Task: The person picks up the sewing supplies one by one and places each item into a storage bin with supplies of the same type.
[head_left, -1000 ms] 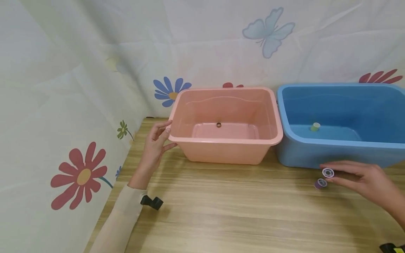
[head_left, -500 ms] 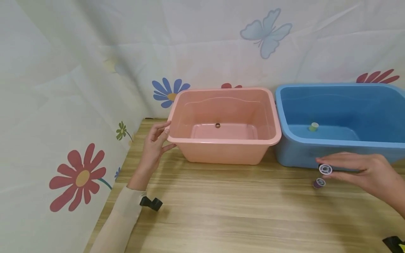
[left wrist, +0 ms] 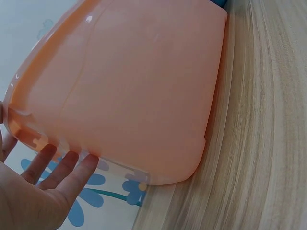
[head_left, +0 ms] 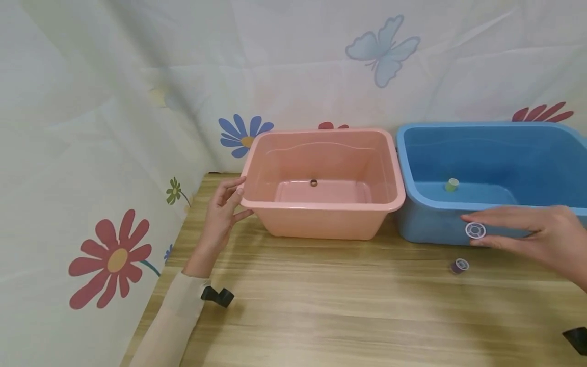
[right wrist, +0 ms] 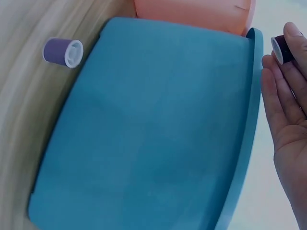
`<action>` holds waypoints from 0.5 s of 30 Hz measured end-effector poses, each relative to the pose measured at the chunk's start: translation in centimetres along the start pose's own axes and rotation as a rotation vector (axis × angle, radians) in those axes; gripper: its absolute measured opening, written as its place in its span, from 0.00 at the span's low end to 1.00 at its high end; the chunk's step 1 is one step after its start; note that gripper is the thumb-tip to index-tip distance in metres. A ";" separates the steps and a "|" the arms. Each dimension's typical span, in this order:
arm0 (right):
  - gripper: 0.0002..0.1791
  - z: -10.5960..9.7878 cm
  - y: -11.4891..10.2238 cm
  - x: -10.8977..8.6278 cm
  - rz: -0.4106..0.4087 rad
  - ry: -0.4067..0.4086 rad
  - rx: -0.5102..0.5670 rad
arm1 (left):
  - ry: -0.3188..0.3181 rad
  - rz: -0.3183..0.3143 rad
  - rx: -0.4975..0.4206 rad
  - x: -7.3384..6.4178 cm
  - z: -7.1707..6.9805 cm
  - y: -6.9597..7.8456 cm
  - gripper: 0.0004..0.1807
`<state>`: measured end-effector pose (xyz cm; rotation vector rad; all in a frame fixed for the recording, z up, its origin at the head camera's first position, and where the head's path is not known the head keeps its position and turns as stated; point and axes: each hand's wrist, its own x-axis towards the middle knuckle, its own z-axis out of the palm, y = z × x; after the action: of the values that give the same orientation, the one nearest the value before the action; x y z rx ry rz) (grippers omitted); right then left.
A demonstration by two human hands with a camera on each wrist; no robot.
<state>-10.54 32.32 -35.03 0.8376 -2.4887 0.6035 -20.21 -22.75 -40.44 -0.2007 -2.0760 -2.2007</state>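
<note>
My left hand point(head_left: 220, 211) holds the left rim of a pink plastic tub point(head_left: 321, 221), thumb on the rim; in the left wrist view its fingers point(left wrist: 72, 172) touch the side under the rim. Between thumb and fingertips, my right hand point(head_left: 536, 232) pinches a dark thread spool point(right wrist: 283, 49), its pale round end point(head_left: 475, 230) facing the head camera. The hand is raised in front of the blue plastic tub point(head_left: 426, 221). Below it, a purple thread spool point(head_left: 459, 266) lies on the wooden table, near the blue tub's front.
A pale green spool point(head_left: 452, 184) lies inside the blue tub. In the pink tub is a small brown ring-shaped thing point(head_left: 314, 183). Both tubs stand side by side on the wooden table point(head_left: 321, 306), against a flower-printed cloth point(head_left: 293, 66).
My right hand has lifted the dark spool up from beside the purple spool toward the blue tub's rim. The left hand keeps its hold on the pink tub.
</note>
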 end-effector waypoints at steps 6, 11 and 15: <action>0.39 -0.7 -0.2 1.0 -0.018 -0.011 -0.024 | 0.000 -0.003 0.005 0.0 -0.1 0.1 0.19; 0.27 -1.0 0.1 1.8 -0.060 -0.011 -0.045 | -0.011 -0.002 0.015 -0.1 -0.2 0.1 0.20; 0.31 -1.4 0.4 2.2 -0.099 -0.027 -0.081 | -0.011 -0.002 0.021 -0.1 -0.2 0.1 0.20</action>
<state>-11.98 32.31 -32.85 0.9377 -2.4611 0.4568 -20.10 -22.94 -40.38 -0.2097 -2.1046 -2.1832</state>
